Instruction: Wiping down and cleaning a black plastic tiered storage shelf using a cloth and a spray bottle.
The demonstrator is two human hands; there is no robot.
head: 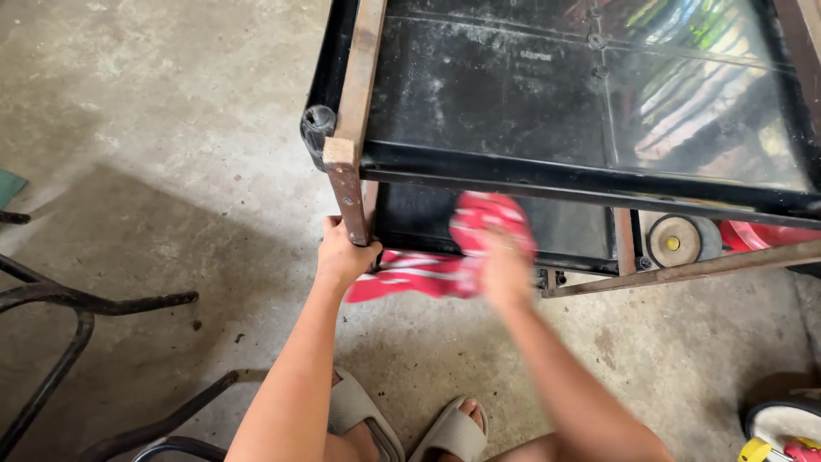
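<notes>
Gripping a rusty metal post (349, 184) at the middle of the frame, the left hand (342, 254) has its fingers curled round the post's lower end, just below where the post meets the corner of a black-framed cart (479, 167) that fills the upper right. The right hand (506, 272), blurred, sits a little right of centre with a red and white cloth (445, 257) bunched under its fingers; it is closed on the cloth, though the blur hides how tightly. The cloth presses against the dark lower panel (564, 229) of the cart, its upper fold rising above the hand and its striped tail trailing left until it almost touches the left hand. Above, the cart's top is a dusty glass sheet (547, 94) reflecting bright streaks in the upper right corner. A small wheel with a yellow hub (673, 242) shows under the frame at the right, next to a slanting rusty bar (684, 270). Along the bottom edge two feet in grey sandals (410, 423) rest on the concrete floor (162, 128), and bent dark metal tubing (68, 316) lies at the lower left. A white object with yellow and red parts (782, 432) peeks in at the lower right corner.
</notes>
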